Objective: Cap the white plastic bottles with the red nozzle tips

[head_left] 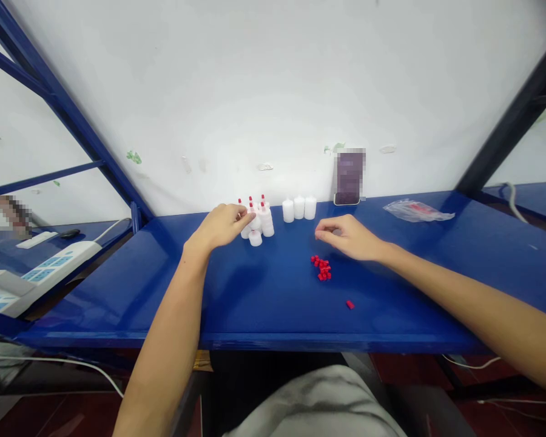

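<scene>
My left hand (222,224) is closed, its thumb and fingertips pinched at a small white squeeze bottle (255,238) at the front of a group. Several white bottles (267,226) with pointed red tips stand close together there, partly hidden by my fingers. Above the blue table, my right hand (348,237) has its fingers curled and thumb drawn in; whatever lies between the fingertips is too small to make out. Just below it is a loose pile of small red caps (323,267). One red cap (350,304) lies apart, closer to the front edge.
Three white bottles without red tips (299,208) stand by the wall. A phone (349,177) leans against the wall, its screen blurred. At the right lies a clear plastic bag (418,211) with something red inside. A power strip (50,270) sits at the left beyond the blue frame.
</scene>
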Demonstrator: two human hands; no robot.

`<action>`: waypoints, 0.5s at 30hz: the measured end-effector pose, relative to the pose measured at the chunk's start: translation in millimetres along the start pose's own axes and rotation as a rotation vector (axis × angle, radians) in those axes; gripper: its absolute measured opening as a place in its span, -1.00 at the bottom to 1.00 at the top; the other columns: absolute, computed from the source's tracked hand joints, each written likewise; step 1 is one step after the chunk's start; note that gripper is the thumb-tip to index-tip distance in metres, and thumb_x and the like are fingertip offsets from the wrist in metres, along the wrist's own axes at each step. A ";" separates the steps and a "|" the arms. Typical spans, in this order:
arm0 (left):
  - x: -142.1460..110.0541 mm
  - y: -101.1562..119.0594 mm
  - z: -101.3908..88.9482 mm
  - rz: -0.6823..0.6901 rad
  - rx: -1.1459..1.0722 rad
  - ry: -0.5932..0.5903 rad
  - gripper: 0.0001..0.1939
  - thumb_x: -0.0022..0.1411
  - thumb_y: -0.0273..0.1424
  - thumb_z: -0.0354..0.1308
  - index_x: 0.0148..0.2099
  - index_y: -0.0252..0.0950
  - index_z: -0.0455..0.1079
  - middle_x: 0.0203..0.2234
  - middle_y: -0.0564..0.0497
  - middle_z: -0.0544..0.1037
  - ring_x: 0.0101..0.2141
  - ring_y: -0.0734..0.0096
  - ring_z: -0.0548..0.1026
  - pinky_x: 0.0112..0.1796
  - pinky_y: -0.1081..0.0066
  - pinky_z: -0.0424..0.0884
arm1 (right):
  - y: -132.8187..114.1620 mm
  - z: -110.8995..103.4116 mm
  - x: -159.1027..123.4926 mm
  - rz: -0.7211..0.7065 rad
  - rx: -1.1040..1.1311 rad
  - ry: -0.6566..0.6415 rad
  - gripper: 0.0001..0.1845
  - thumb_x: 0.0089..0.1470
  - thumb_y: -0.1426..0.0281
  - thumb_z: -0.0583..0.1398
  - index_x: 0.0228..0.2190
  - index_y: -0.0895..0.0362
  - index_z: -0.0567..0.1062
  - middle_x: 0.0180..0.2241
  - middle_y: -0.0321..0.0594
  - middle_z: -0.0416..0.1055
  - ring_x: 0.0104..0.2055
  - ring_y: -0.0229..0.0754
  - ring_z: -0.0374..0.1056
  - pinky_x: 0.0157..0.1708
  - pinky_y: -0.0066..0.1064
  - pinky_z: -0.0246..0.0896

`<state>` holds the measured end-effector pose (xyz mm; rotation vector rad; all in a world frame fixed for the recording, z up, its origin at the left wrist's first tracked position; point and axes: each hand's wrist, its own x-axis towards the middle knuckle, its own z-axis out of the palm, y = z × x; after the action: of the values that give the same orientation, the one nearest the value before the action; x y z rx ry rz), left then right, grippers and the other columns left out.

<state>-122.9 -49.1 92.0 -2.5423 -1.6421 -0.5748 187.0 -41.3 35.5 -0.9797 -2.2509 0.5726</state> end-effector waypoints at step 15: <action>5.6 20.2 22.9 0.045 -0.092 0.239 -0.57 0.33 -0.05 0.03 -0.40 -0.29 0.35 -0.60 0.06 0.43 -0.58 0.49 0.29 -0.47 0.44 0.13 | 4.5 13.0 -4.0 0.043 0.145 0.278 -0.66 -0.03 0.12 0.27 -0.53 0.16 0.47 -0.62 -0.30 0.30 -0.55 -0.26 0.17 -0.51 -0.38 0.04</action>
<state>-96.6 -47.2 75.6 -2.4488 -1.5064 -0.9289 182.5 -43.4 22.1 -0.9723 -1.9210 0.5714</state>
